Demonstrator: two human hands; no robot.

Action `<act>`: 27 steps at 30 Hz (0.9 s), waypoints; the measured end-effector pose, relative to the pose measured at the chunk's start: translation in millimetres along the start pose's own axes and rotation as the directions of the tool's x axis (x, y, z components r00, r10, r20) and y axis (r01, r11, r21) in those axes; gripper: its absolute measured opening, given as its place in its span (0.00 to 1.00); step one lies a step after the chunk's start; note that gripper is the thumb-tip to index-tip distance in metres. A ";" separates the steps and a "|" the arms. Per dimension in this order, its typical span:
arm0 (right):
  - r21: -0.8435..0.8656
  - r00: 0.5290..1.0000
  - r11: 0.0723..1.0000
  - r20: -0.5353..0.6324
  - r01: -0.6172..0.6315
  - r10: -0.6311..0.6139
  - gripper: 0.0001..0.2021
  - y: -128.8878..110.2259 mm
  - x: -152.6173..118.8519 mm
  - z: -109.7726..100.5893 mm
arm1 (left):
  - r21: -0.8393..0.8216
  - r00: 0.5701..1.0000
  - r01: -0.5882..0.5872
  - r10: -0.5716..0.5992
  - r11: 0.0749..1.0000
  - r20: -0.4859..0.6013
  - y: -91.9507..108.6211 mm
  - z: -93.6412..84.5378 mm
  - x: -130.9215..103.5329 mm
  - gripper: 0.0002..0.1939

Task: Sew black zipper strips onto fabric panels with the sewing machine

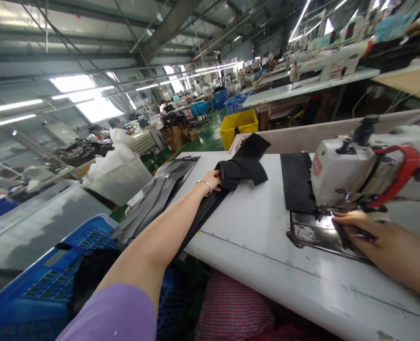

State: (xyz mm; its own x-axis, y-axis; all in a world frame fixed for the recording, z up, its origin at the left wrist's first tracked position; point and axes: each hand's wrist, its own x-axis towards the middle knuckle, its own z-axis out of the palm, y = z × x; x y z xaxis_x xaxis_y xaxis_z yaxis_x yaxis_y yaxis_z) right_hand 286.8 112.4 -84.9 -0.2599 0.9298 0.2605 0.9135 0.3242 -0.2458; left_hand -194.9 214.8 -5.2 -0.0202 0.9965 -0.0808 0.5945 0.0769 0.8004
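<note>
My left hand point(213, 180), with a silver bangle at the wrist, reaches across the white sewing table point(255, 218). Its fingers are closed on the edge of a folded black fabric piece point(243, 166) in a loose pile. My right hand point(366, 232) rests at the metal plate of the sewing machine point(348, 170), its index finger stretched along the plate close to the needle area. Something dark and shiny shows inside the curled right fingers; I cannot make out what. Behind the presser foot lies a flat black fabric panel point(297, 182).
Long dark strips point(156, 189) hang over the table's left edge. Below them stands a blue plastic basket point(53, 279) with dark material inside. A yellow bin point(238, 128) is beyond the table. Other sewing machines point(330, 64) stand at the back right.
</note>
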 end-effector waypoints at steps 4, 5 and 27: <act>0.005 0.997 0.998 0.034 0.065 -0.065 0.19 0.9 -1.2 0.3 | 0.316 0.999 -0.031 0.042 0.948 -0.028 17.4 6.7 14.5 0.14; 0.012 0.997 0.998 0.030 0.064 -0.064 0.19 0.5 -1.1 -0.2 | 0.375 0.997 -0.048 0.065 0.926 -0.034 19.2 7.7 14.7 0.17; 0.148 0.998 0.988 0.017 0.050 -0.053 0.14 -5.2 -3.1 -10.2 | 0.743 0.975 0.193 -0.042 0.641 -0.217 -16.8 -21.4 8.8 0.49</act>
State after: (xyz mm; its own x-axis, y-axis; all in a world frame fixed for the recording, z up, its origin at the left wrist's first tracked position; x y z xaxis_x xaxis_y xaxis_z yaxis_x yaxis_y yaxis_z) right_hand 286.1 106.1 -74.9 -0.3131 0.9143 0.2568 0.8430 0.3921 -0.3683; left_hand -222.2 222.9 -6.7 -0.2189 0.9756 0.0168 0.9744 0.2177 0.0563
